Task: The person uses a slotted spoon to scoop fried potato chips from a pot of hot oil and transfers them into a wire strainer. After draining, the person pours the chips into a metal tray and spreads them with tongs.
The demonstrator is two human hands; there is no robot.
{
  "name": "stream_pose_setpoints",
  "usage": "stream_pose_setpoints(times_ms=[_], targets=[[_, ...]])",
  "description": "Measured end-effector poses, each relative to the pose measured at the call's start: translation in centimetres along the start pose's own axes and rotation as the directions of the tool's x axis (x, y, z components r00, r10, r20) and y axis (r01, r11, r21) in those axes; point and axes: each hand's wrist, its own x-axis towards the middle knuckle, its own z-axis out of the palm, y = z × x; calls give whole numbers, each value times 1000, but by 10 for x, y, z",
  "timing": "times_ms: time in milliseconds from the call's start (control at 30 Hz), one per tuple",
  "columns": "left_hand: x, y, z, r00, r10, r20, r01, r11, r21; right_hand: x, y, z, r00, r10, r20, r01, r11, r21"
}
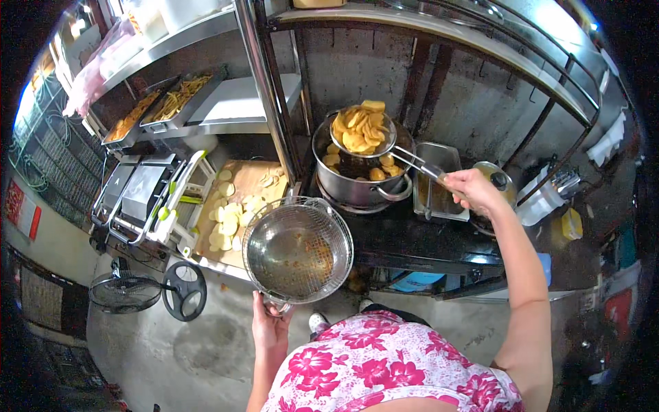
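Observation:
My right hand (476, 191) grips the handle of a skimmer (394, 139) heaped with golden fried potato slices (360, 129). The skimmer is over a large steel pot (355, 185), where more slices lie in dark oil. My left hand (273, 327) holds the handle of a round pan or bowl with a wire mesh basket (297, 250) in it; brown crumbs show inside. Pale raw potato slices (226, 219) lie on a wooden board (257, 172) left of the pot, beside a white and green slicer (198, 198).
Right of the pot are a rectangular steel container (440, 198) with a utensil in it and a lidded pan (497, 180). Trays of fried food (180, 100) sit on the left shelf. A metal post (270, 98) rises behind the board. A fan (126, 291) stands at the lower left.

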Motion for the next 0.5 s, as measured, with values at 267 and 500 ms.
stream_pose_setpoints(times_ms=[267, 500], targets=[[0, 0, -1, 1000, 15, -5, -15, 1000, -22, -5, 5, 3, 993, -93, -71, 101, 987, 128], [1, 0, 0, 1000, 18, -24, -19, 999, -45, -3, 10, 6, 1000, 10, -8, -9, 999, 31]])
